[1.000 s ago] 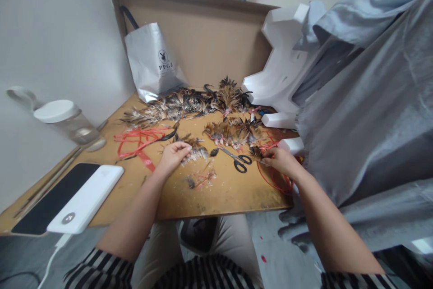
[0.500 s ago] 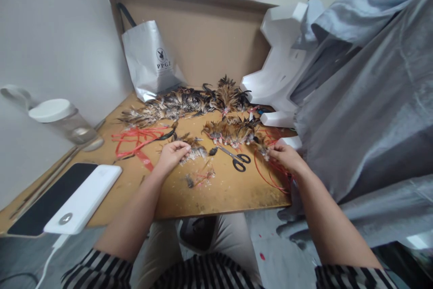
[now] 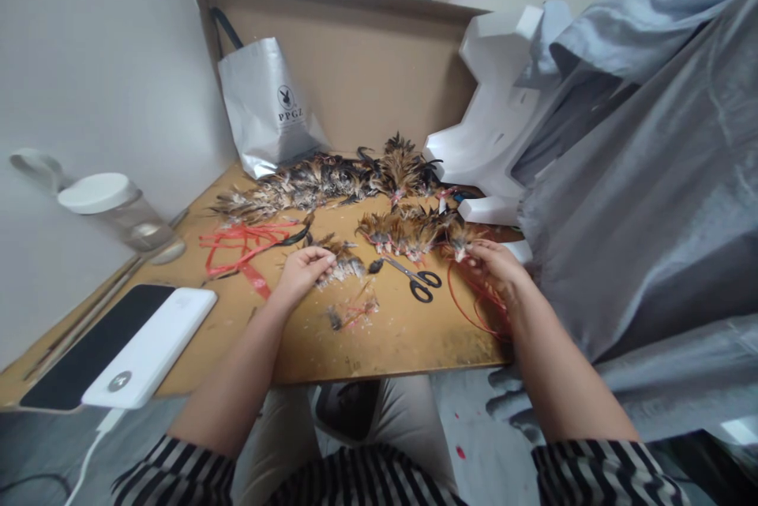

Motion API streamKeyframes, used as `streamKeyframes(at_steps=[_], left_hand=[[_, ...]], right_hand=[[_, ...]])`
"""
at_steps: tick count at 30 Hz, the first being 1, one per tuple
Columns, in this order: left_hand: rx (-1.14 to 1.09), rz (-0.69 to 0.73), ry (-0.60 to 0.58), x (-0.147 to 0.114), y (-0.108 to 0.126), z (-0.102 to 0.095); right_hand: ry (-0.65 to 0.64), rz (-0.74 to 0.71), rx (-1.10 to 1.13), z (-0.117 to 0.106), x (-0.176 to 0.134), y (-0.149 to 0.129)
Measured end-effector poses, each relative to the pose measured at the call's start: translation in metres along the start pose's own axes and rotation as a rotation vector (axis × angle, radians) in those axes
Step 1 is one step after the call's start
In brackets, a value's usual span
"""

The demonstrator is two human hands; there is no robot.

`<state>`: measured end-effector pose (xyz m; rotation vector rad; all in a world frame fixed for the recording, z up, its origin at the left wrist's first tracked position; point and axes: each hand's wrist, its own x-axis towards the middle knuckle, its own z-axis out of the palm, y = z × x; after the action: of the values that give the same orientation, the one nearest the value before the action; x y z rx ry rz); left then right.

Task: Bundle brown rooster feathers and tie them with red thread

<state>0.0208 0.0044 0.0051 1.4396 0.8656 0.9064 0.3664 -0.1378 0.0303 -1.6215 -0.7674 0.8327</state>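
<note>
My right hand (image 3: 496,263) pinches a small bunch of brown feathers (image 3: 459,241) at the right end of a row of tied feather bunches (image 3: 399,234). Beside a small pile of loose feathers (image 3: 347,267), my left hand (image 3: 305,267) has its thumb and fingers pressed together; whatever is between the fingertips is too small to make out. Black-handled scissors (image 3: 419,282) lie with blades spread a little between the hands, touching or close to a dark tuft (image 3: 375,265). Near my right wrist, red string (image 3: 467,316) loops over the table.
A long heap of feathers (image 3: 320,178) lies at the back, below a silver bag (image 3: 260,103). Red plastic strips (image 3: 237,245) are on the left, with a phone (image 3: 88,344), white power bank (image 3: 151,348) and lidded cup (image 3: 121,210). White foam (image 3: 491,119) and grey cloth (image 3: 639,159) border the right.
My right hand has moved slightly up and left, bringing the feather bunch up against the end of the row. The left hand keeps its place beside the loose pile.
</note>
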Motion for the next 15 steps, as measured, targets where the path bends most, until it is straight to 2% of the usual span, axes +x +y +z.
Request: streamKeyframes(at_steps=[4, 7, 9, 12, 15], left_hand=[[0.012, 0.014, -0.013, 0.001, -0.001, 0.000], [0.017, 0.014, -0.015, 0.001, -0.001, 0.000], [0.018, 0.015, -0.010, 0.000, -0.001, 0.001], [0.023, 0.019, -0.004, 0.000, 0.001, 0.002], [0.028, 0.011, -0.012, -0.001, 0.003, 0.003]], right_hand=[[-0.088, 0.041, -0.467, -0.018, -0.004, 0.000], [-0.131, 0.069, -0.542, -0.031, -0.009, -0.005], [-0.181, 0.068, -0.458, -0.035, -0.015, -0.010], [-0.233, 0.029, -0.162, -0.034, -0.018, -0.016], [-0.126, -0.001, 0.113, -0.024, -0.009, -0.014]])
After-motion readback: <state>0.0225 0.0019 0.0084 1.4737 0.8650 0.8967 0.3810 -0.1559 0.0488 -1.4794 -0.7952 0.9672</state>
